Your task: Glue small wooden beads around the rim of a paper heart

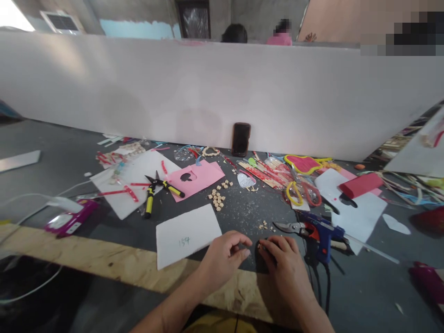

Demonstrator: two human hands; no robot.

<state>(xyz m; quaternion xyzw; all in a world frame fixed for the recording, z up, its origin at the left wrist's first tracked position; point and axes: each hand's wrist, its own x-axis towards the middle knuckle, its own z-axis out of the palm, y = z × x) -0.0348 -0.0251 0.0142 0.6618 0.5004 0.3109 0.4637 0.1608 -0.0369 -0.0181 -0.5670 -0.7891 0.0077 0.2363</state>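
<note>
My left hand (225,256) hovers over the front of the dark table, thumb and forefinger apart with nothing between them, beside a white card (187,235) marked 154. To its right, my right hand (286,261) is low at the table edge, fingertips together over small light bits; whether it grips one is too small to tell. A few similar bits (265,225) lie just beyond its fingers. Farther back is a pile of small beige pieces (217,198). Pruning shears (289,226) and a blue glue gun (322,233) lie right of my right hand.
Yellow-handled pliers (149,201) and pink paper (197,178) lie left of centre. A phone (241,138) leans on the white partition (173,92). Scissors (294,193), red-marked sticks (270,173) and a red roll (360,185) are at the right. A purple power strip (74,219) is far left.
</note>
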